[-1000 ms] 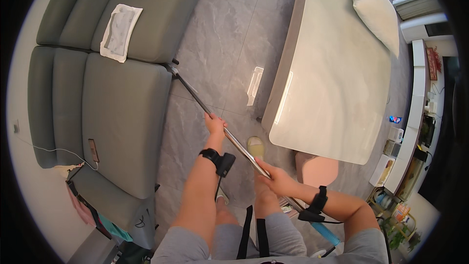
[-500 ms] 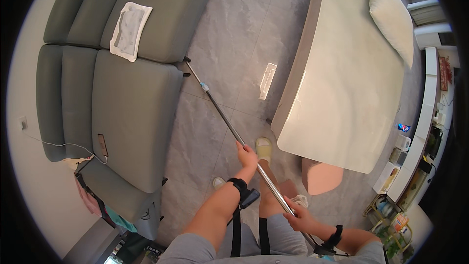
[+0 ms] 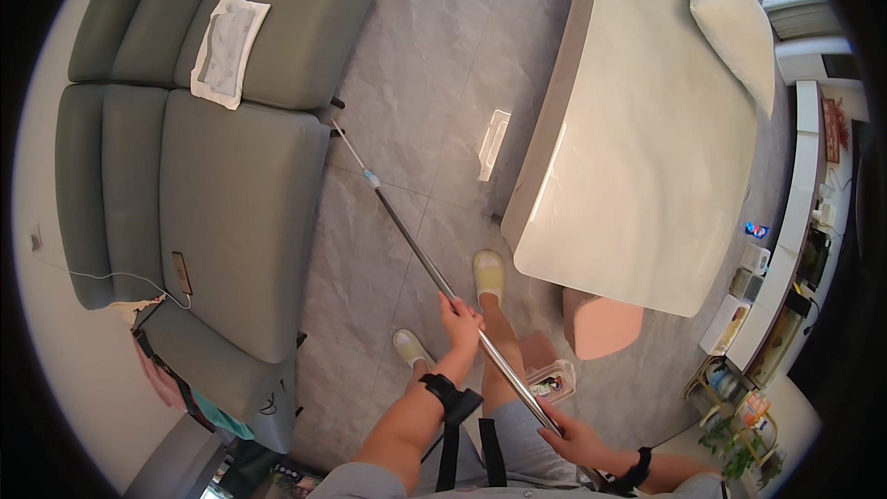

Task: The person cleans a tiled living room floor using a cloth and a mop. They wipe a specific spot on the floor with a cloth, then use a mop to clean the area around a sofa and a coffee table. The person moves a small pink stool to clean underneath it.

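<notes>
A long silver telescopic pole [image 3: 413, 248] slants across the view, from beside my body toward the sofa. My left hand [image 3: 459, 322] is closed round its middle, and my right hand [image 3: 573, 437] grips it lower, close to my hip. A pale blue collar [image 3: 371, 178] joins the thick tube to a thinner rod. The rod's far end goes in under the front edge of the grey-green sofa [image 3: 240, 222], next to its dark feet. Whatever is fitted on that end is hidden beneath the sofa.
On the sofa lie a white-edged packet [image 3: 224, 51] and a phone [image 3: 180, 273] on a charging cable. A pale table [image 3: 637, 148] stands right, with a pink stool [image 3: 602, 325] partly under it. A clear container [image 3: 552, 381] sits by my leg. Slippers [image 3: 489, 275] are on my feet.
The view has shifted slightly, so the furniture sits a little further left. My left slipper and the clear container show more fully. Both hands still hold the pole, its end under the sofa.
</notes>
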